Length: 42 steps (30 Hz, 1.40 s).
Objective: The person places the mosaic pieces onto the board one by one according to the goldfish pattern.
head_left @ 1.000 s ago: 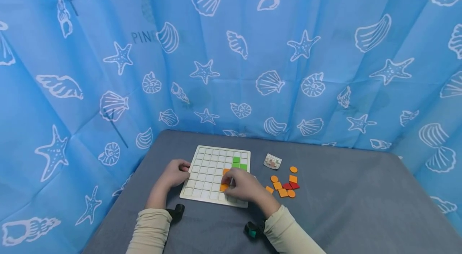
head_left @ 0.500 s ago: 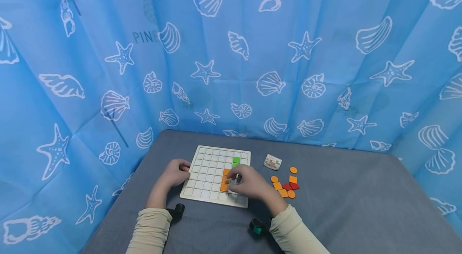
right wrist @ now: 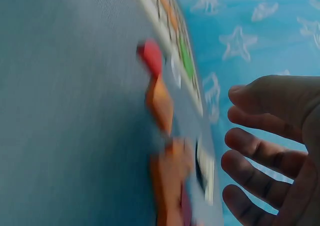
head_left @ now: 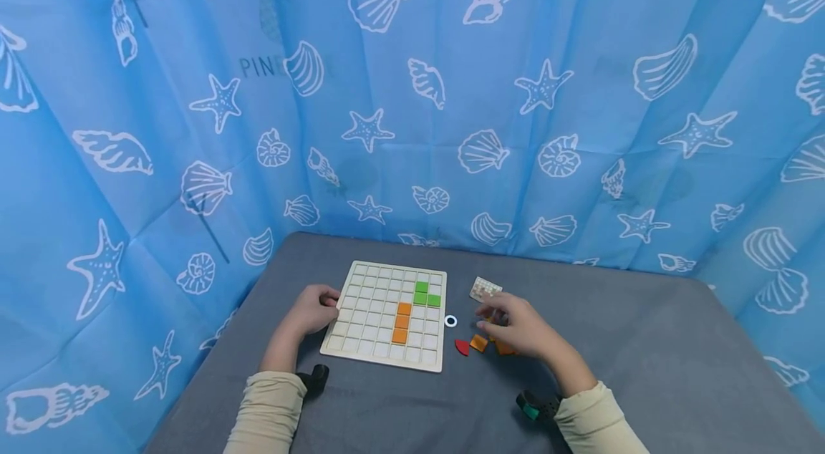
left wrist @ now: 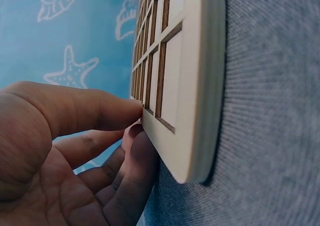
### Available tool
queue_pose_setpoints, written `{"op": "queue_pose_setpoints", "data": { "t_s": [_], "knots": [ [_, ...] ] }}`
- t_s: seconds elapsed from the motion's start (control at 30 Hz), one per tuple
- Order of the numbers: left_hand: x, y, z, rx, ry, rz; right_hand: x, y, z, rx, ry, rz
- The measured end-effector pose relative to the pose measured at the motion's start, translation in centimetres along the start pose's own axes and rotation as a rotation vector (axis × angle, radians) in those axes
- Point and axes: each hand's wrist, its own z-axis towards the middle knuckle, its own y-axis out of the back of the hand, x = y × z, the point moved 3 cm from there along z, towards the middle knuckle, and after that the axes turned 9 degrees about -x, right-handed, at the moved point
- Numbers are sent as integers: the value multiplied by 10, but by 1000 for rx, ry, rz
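A pale wooden grid board [head_left: 364, 296] lies on the grey table. Its left edge is pinched by my left hand [head_left: 311, 312]; in the left wrist view the thumb [left wrist: 112, 111] presses the rim near a corner, the other fingers curled at the side. Three orange square tiles [head_left: 402, 321] form a column on the board, with three green tiles [head_left: 421, 288] further back. My right hand [head_left: 520, 329] hovers over loose orange pieces [head_left: 478, 343] right of the board, fingers loosely bent and holding nothing. It hides part of the pile, which is blurred in the right wrist view.
Between board and pile lie a red rounded wedge [head_left: 462, 347] and a small white ring [head_left: 450, 316]. A small printed card [head_left: 482, 286] sits behind the right hand. A blue shell-patterned curtain [head_left: 399, 175] hangs along the table's back and left.
My right hand has left the board and moved right to the loose pieces, uncovering the orange and green tiles, the ring and the red wedge. The left hand stays at the board's edge.
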Motion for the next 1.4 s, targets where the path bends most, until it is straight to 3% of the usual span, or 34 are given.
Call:
{"op": "queue_pose_setpoints", "data": {
  "t_s": [0.2,0.37,1.0,1.4],
  "knots": [
    [-1,0,-1,1,0,0,-29,21,-20,-12,-28,-43],
    [-1,0,-1,0,2,1,-41,23,-26,15,-55,-48],
    [1,0,1,8,2,1,-45,16,-27,0,-67,-132],
    [-1,1,-1,7,6,8,-40,11,-25,11,-70,-101]
  ]
}}
